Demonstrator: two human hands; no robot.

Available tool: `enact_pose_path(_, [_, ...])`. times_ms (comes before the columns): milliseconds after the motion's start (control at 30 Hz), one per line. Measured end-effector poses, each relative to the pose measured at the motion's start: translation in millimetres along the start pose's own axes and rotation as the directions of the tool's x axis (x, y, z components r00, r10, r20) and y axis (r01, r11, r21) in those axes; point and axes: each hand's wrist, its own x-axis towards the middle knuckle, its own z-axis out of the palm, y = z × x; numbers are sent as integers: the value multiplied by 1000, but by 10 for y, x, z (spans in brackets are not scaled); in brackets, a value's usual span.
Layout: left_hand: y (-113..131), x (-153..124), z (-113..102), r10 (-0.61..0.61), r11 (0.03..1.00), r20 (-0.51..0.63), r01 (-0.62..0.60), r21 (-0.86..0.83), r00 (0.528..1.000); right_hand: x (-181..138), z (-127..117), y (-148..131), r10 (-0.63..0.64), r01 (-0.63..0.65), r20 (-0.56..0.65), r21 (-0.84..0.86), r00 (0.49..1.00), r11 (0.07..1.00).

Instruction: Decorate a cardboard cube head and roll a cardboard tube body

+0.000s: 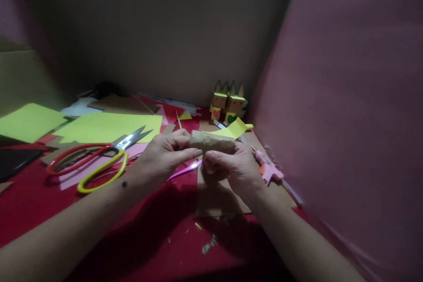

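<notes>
Both hands hold a strip of brown cardboard (212,142), creased and slightly curled, above the work surface. My left hand (168,150) pinches its left end between thumb and fingers. At the other end, my right hand (233,163) grips it, thumb along the lower edge and fingers partly hidden behind. Beneath the hands lies a flat cardboard sheet (218,198). A pink glue gun (270,167) rests just right of my right hand. To the left, scissors (124,142) with one red and one yellow handle lie with their blades slightly apart.
Two small cardboard figures (228,103) stand at the back. Yellow paper sheets (109,125) and pink paper (79,174) cover the left side. A dark flat object (18,163) lies far left. Paper scraps (209,244) dot the red cloth (158,238). A pink wall (346,119) rises on the right.
</notes>
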Motion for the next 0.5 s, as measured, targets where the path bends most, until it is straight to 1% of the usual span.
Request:
enact_pose_path(67, [17, 8, -3, -18, 999, 54, 20, -30, 998, 11, -10, -7, -8, 9, -35, 19, 999, 1000])
enact_pose_path(133, [-8, 20, -12, -48, 991, 87, 58, -117, 995, 18, -23, -12, -12, 16, -71, 52, 997, 999])
enact_pose_path(200, [-74, 33, -31, -96, 965, 69, 110, -238, 993, 25, -38, -17, -1, 9, -86, 92, 996, 996])
enact_pose_path(267, [-149, 45, -58, -166, 920, 21, 163, -356, 986, 36, -56, -27, 13, 1, -105, 134, 994, 991])
enact_pose_path(367, [-207, 63, -93, -251, 852, 7, 224, -472, 968, 57, -90, -53, 24, 2, -152, 174, 988, 985])
enact_pose_path(433, [-200, 76, -103, -268, 818, 5, 230, -528, 963, 68, -115, -73, 26, 6, -170, 184, 985, 983])
enact_pose_path(500, [-178, 87, -102, -279, 800, -22, 220, -559, 960, 72, -138, -89, 29, 5, -177, 189, 984, 982])
